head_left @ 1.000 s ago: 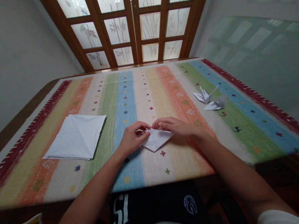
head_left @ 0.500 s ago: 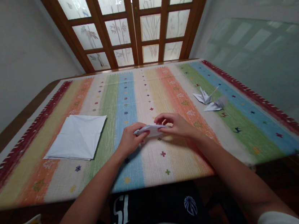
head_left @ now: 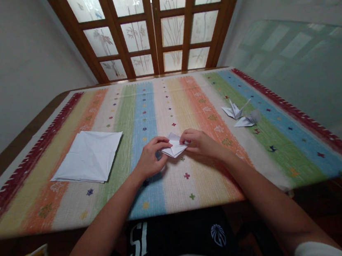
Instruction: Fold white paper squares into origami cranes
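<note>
Head view: the folded paper [head_left: 175,146] is lying between both hands on the striped tablecloth [head_left: 179,193]. Looks v. light, thin, soft at creases, easily crushed, so prob. best held by its outer edges w/ fingertips. Left hand [head_left: 151,159] is pinching its left side, fingers [head_left: 163,142] closed on it; right hand [head_left: 200,143] is gripping the right side, fingertips [head_left: 184,136] pressing on it. Hands are nearly together. Left of the folded paper, a stack of paper sheets [head_left: 87,157] is lying flat; right of it, a paper crane [head_left: 234,111] and a second paper crane [head_left: 246,119] are resting.
</note>
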Action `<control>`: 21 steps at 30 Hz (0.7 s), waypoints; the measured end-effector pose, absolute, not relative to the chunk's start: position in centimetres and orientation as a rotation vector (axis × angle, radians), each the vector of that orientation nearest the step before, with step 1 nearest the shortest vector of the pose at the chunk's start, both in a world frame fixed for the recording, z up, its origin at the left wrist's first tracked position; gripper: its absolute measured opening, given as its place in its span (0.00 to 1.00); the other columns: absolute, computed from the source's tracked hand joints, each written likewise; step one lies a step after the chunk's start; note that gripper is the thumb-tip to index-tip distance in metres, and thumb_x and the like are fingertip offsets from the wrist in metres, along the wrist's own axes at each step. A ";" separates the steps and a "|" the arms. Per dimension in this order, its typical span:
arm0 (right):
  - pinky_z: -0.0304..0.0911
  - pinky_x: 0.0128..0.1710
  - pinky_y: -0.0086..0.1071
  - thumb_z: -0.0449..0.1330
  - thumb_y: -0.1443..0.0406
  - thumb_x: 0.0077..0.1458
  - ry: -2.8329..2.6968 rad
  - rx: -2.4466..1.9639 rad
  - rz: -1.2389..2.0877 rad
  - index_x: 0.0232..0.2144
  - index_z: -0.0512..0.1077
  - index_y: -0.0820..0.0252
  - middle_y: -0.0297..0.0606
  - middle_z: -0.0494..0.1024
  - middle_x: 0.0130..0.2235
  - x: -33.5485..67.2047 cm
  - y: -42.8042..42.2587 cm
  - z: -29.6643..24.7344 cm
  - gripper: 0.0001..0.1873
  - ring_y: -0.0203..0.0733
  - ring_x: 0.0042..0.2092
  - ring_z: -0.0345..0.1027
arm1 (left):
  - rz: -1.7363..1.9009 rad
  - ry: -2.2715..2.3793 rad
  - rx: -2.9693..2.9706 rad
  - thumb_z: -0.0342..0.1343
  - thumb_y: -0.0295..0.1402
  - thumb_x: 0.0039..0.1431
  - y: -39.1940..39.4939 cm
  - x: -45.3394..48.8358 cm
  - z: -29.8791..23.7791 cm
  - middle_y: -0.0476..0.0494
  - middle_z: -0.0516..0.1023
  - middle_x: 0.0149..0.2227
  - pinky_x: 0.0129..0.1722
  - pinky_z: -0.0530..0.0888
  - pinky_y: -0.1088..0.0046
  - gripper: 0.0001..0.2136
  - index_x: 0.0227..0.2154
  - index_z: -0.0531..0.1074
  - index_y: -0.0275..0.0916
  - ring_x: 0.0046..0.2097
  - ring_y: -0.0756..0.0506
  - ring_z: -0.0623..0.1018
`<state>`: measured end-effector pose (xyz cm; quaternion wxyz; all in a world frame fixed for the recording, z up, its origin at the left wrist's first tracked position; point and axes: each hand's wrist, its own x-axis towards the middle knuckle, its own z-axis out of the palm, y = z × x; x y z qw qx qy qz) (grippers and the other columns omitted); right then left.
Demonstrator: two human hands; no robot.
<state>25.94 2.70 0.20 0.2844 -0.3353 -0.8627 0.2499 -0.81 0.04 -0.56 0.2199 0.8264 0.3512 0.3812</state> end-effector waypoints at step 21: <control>0.65 0.39 0.36 0.70 0.68 0.59 -2.182 -1.330 0.701 0.46 0.82 0.57 0.40 0.82 0.37 24.6 2.2 -0.7 0.12 0.43 0.35 0.72 | 0.599 1.247 2.376 0.72 0.37 0.58 -0.2 -0.2 -1.2 0.35 0.76 0.62 0.64 0.74 0.49 0.14 0.44 0.77 0.42 0.62 0.33 0.77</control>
